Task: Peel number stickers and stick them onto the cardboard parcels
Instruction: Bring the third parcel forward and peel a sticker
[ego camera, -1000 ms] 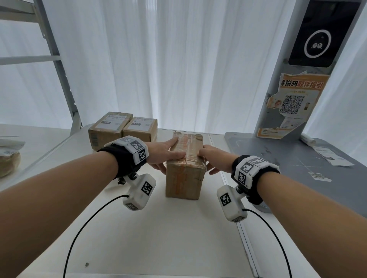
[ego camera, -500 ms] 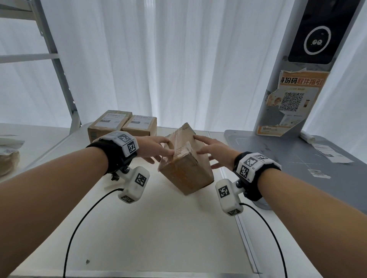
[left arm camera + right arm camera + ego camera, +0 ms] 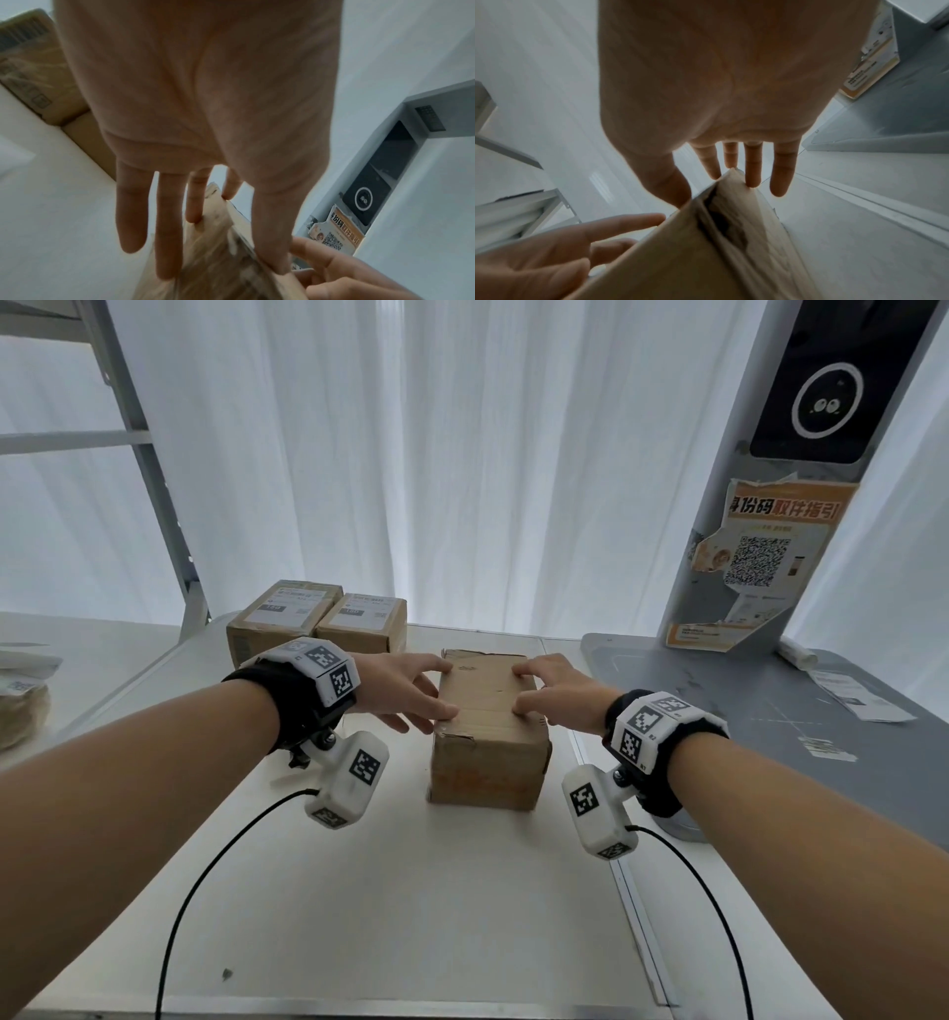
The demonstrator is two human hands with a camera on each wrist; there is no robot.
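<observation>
A brown cardboard parcel stands flat on the white table, a plain cardboard face up. My left hand touches its left top edge, thumb on top and straight fingers down the left side. My right hand touches the right top edge the same way. The left wrist view shows the left hand with straight fingers against the parcel. In the right wrist view the right hand has its fingertips on the parcel. I see no sticker sheet.
Two labelled parcels stand side by side at the back left. A grey kiosk base with paper slips adjoins the table's right edge; its post carries a poster. A metal shelf frame rises at the left.
Both hands tipped the parcel up on an edge and rolled it over. It now lies flat again with a plain face up instead of the taped one.
</observation>
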